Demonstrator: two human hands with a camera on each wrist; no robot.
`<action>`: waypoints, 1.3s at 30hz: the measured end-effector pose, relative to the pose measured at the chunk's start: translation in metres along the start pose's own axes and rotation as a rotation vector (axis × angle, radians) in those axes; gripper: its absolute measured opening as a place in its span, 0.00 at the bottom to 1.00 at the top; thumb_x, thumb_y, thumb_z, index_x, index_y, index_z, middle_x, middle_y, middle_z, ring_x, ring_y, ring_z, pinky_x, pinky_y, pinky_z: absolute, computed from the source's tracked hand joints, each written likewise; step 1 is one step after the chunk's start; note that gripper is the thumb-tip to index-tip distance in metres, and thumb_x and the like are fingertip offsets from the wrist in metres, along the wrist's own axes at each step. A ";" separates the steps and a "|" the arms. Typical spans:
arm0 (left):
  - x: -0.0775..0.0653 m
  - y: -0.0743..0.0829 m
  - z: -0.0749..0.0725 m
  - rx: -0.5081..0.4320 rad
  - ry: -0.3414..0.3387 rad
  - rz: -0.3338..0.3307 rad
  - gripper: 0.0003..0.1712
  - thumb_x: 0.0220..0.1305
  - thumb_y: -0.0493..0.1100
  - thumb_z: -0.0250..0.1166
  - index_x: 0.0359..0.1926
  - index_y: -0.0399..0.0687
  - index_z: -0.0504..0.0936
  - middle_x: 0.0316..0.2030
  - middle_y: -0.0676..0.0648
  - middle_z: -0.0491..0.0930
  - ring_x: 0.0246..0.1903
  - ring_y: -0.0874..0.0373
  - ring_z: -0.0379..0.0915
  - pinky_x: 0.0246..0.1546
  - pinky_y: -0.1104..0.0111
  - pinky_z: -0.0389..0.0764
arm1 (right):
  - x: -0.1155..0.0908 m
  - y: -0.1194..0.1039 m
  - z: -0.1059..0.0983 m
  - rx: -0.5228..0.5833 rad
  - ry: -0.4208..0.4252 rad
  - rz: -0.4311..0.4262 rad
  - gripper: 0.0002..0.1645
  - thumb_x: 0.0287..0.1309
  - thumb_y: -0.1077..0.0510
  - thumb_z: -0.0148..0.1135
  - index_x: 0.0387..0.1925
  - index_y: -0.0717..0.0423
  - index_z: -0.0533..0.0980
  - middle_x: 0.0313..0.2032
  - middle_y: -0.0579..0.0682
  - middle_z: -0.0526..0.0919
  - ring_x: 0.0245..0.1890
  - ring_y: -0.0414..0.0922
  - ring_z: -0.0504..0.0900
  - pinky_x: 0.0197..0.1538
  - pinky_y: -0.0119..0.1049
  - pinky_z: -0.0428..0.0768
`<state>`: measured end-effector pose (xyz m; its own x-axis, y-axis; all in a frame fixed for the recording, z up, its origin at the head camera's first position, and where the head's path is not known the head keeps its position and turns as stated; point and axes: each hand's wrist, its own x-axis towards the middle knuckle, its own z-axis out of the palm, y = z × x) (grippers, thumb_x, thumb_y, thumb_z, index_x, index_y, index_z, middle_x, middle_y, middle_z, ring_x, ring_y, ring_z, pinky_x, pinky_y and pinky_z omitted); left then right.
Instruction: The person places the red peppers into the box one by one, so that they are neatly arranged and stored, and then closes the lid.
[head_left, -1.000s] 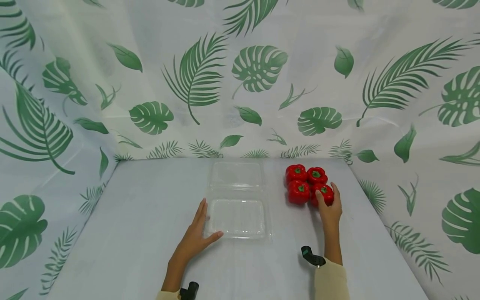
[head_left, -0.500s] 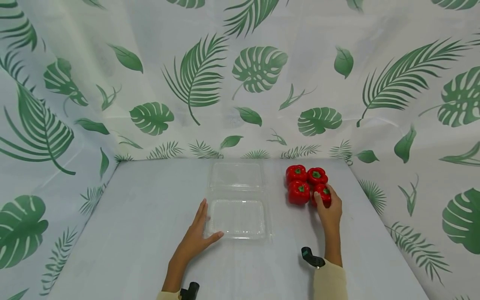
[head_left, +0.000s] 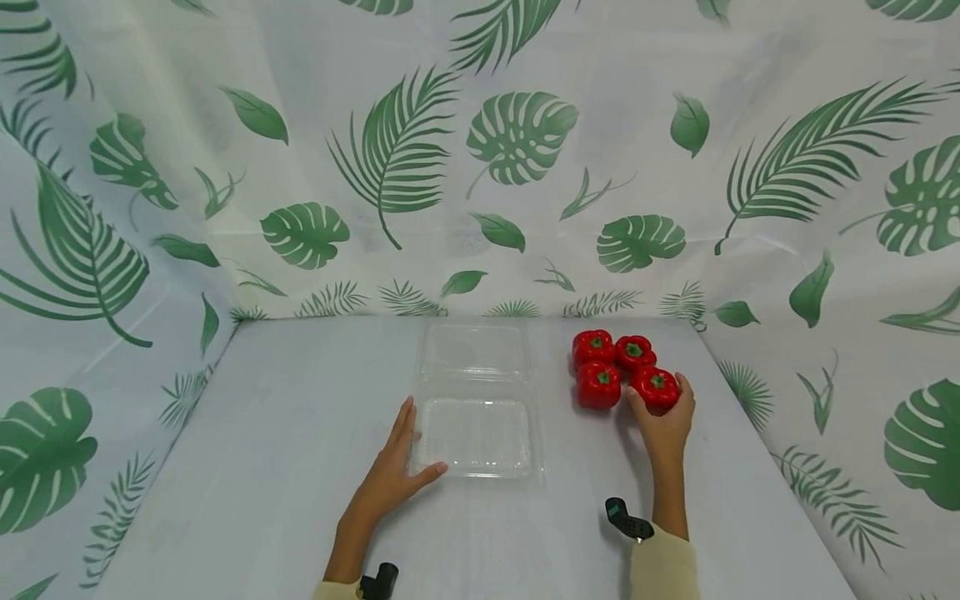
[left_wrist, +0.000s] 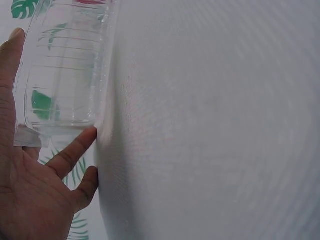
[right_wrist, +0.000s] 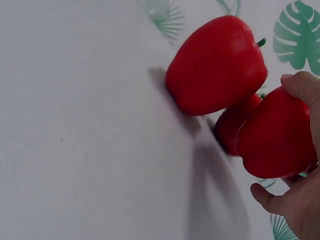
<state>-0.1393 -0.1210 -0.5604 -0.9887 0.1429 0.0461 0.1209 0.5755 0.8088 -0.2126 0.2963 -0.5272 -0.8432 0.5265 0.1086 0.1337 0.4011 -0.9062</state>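
My right hand (head_left: pixel 667 429) grips a red bell pepper (head_left: pixel 656 387) between thumb and fingers at the front right of a cluster of peppers. In the right wrist view the held pepper (right_wrist: pixel 277 135) hangs over the table, its shadow apart below it. Beside it stand a front left pepper (head_left: pixel 598 385), a back left pepper (head_left: pixel 592 347) and a back right pepper (head_left: pixel 636 352), all with green stems. My left hand (head_left: pixel 390 479) rests with spread, straight fingers at the left side of a clear plastic clamshell container (head_left: pixel 474 437); the left wrist view shows the container (left_wrist: pixel 65 75) beside the thumb and fingers.
The container's lid (head_left: pixel 474 350) lies folded back flat toward the rear. A white table (head_left: pixel 285 417) bears everything. Leaf-printed sheets (head_left: pixel 540 267) rise behind and at both sides. A dark wrist camera (head_left: pixel 628 521) sits on the right sleeve.
The right hand has taken hold of the front right pepper and shifted it slightly rightward, opening a gap to the front left pepper. The left hand and container have stayed in place.
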 end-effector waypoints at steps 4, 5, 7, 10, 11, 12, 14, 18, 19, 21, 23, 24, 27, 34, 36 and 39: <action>-0.001 0.001 -0.001 0.001 0.001 0.002 0.63 0.55 0.63 0.70 0.78 0.63 0.36 0.79 0.52 0.36 0.68 0.43 0.65 0.64 0.37 0.65 | -0.003 -0.016 -0.001 0.041 0.033 -0.037 0.55 0.54 0.48 0.71 0.74 0.51 0.50 0.72 0.55 0.56 0.74 0.51 0.53 0.70 0.58 0.65; -0.001 0.001 -0.001 0.003 0.002 0.004 0.63 0.55 0.63 0.70 0.78 0.63 0.36 0.79 0.52 0.36 0.68 0.43 0.65 0.64 0.37 0.65 | -0.003 -0.020 -0.001 0.046 0.040 -0.051 0.54 0.53 0.49 0.72 0.74 0.50 0.51 0.71 0.55 0.57 0.74 0.50 0.55 0.70 0.58 0.66; 0.000 0.001 -0.001 0.004 0.001 0.004 0.63 0.54 0.63 0.70 0.78 0.63 0.36 0.79 0.52 0.36 0.68 0.43 0.64 0.65 0.37 0.65 | -0.004 -0.028 -0.002 0.063 0.048 -0.071 0.53 0.52 0.49 0.73 0.73 0.49 0.53 0.69 0.54 0.58 0.72 0.49 0.56 0.69 0.57 0.68; -0.001 0.001 -0.001 0.007 0.000 0.003 0.63 0.54 0.63 0.70 0.78 0.64 0.36 0.79 0.53 0.36 0.68 0.44 0.64 0.65 0.38 0.65 | -0.007 -0.040 -0.001 0.084 0.038 -0.085 0.51 0.51 0.49 0.74 0.72 0.46 0.56 0.68 0.52 0.58 0.72 0.47 0.57 0.67 0.57 0.70; -0.001 0.001 -0.001 0.009 -0.001 0.004 0.63 0.55 0.63 0.70 0.78 0.64 0.36 0.79 0.52 0.36 0.68 0.43 0.64 0.65 0.37 0.65 | -0.008 -0.043 0.000 0.092 0.031 -0.095 0.51 0.50 0.49 0.74 0.71 0.46 0.56 0.68 0.52 0.58 0.71 0.47 0.57 0.67 0.58 0.70; -0.001 0.001 -0.001 0.009 -0.003 0.005 0.63 0.55 0.63 0.70 0.78 0.63 0.36 0.79 0.52 0.36 0.68 0.43 0.64 0.65 0.37 0.65 | -0.009 -0.047 0.001 0.100 0.023 -0.106 0.51 0.50 0.49 0.74 0.71 0.45 0.57 0.68 0.52 0.58 0.71 0.47 0.57 0.67 0.58 0.71; -0.001 0.000 -0.001 0.011 0.000 0.008 0.63 0.55 0.63 0.70 0.78 0.62 0.36 0.79 0.51 0.36 0.68 0.42 0.64 0.64 0.37 0.65 | -0.012 -0.053 0.004 0.117 0.006 -0.127 0.51 0.49 0.50 0.75 0.71 0.44 0.56 0.68 0.52 0.58 0.71 0.47 0.57 0.66 0.58 0.71; 0.000 -0.001 -0.001 0.014 0.002 0.015 0.63 0.55 0.63 0.70 0.78 0.60 0.36 0.79 0.49 0.36 0.68 0.41 0.64 0.65 0.37 0.64 | -0.017 -0.061 0.010 0.162 -0.036 -0.179 0.53 0.48 0.53 0.75 0.71 0.42 0.55 0.68 0.48 0.59 0.71 0.44 0.58 0.66 0.57 0.72; 0.000 -0.001 -0.001 0.015 0.003 0.015 0.63 0.55 0.63 0.70 0.78 0.60 0.37 0.79 0.49 0.36 0.68 0.41 0.64 0.65 0.37 0.64 | -0.019 -0.062 0.012 0.174 -0.048 -0.189 0.54 0.48 0.54 0.76 0.71 0.42 0.54 0.69 0.46 0.59 0.71 0.44 0.58 0.66 0.57 0.72; 0.000 0.000 -0.002 0.013 0.001 0.010 0.63 0.55 0.63 0.70 0.78 0.60 0.36 0.79 0.49 0.36 0.69 0.42 0.63 0.66 0.38 0.63 | -0.022 -0.065 0.017 0.206 -0.079 -0.220 0.54 0.47 0.56 0.76 0.71 0.41 0.54 0.69 0.44 0.61 0.70 0.43 0.59 0.65 0.56 0.73; -0.001 0.000 -0.002 0.011 0.000 0.009 0.63 0.55 0.62 0.70 0.78 0.59 0.36 0.79 0.49 0.36 0.69 0.42 0.63 0.66 0.38 0.62 | -0.025 -0.067 0.021 0.231 -0.109 -0.253 0.54 0.47 0.57 0.76 0.71 0.41 0.55 0.69 0.43 0.63 0.69 0.43 0.60 0.65 0.56 0.74; -0.001 0.001 -0.002 0.008 0.000 0.010 0.63 0.55 0.62 0.70 0.78 0.59 0.37 0.79 0.49 0.36 0.69 0.42 0.63 0.66 0.38 0.62 | -0.026 -0.068 0.024 0.238 -0.122 -0.270 0.54 0.46 0.58 0.76 0.71 0.42 0.56 0.68 0.43 0.63 0.69 0.43 0.61 0.64 0.56 0.74; -0.001 0.003 -0.003 -0.001 -0.002 0.006 0.63 0.55 0.62 0.70 0.78 0.60 0.37 0.79 0.51 0.35 0.69 0.43 0.64 0.67 0.38 0.63 | -0.032 -0.070 0.032 0.257 -0.156 -0.316 0.52 0.46 0.61 0.76 0.69 0.46 0.57 0.68 0.44 0.65 0.68 0.41 0.62 0.65 0.50 0.75; -0.001 0.005 -0.003 0.005 -0.005 -0.010 0.63 0.54 0.62 0.70 0.78 0.62 0.37 0.79 0.52 0.36 0.68 0.44 0.64 0.66 0.38 0.64 | -0.047 -0.073 0.049 0.305 -0.274 -0.366 0.51 0.44 0.65 0.76 0.66 0.55 0.58 0.66 0.48 0.66 0.67 0.42 0.63 0.58 0.26 0.77; -0.002 0.006 -0.003 0.005 -0.005 -0.007 0.63 0.54 0.62 0.70 0.78 0.60 0.37 0.79 0.51 0.36 0.68 0.43 0.64 0.66 0.37 0.63 | -0.052 -0.074 0.053 0.294 -0.322 -0.354 0.51 0.44 0.64 0.76 0.66 0.53 0.58 0.66 0.48 0.66 0.66 0.42 0.63 0.58 0.30 0.78; -0.002 0.005 -0.002 0.009 -0.002 0.002 0.63 0.55 0.62 0.70 0.78 0.58 0.38 0.79 0.50 0.37 0.68 0.43 0.64 0.65 0.37 0.64 | -0.058 -0.076 0.059 0.265 -0.385 -0.347 0.50 0.44 0.63 0.77 0.66 0.51 0.59 0.66 0.47 0.67 0.66 0.43 0.64 0.60 0.40 0.79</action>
<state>-0.1372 -0.1199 -0.5556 -0.9883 0.1453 0.0463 0.1233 0.5828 0.8032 -0.2045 0.1914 -0.4888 -0.9495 0.0674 0.3065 -0.2777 0.2744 -0.9206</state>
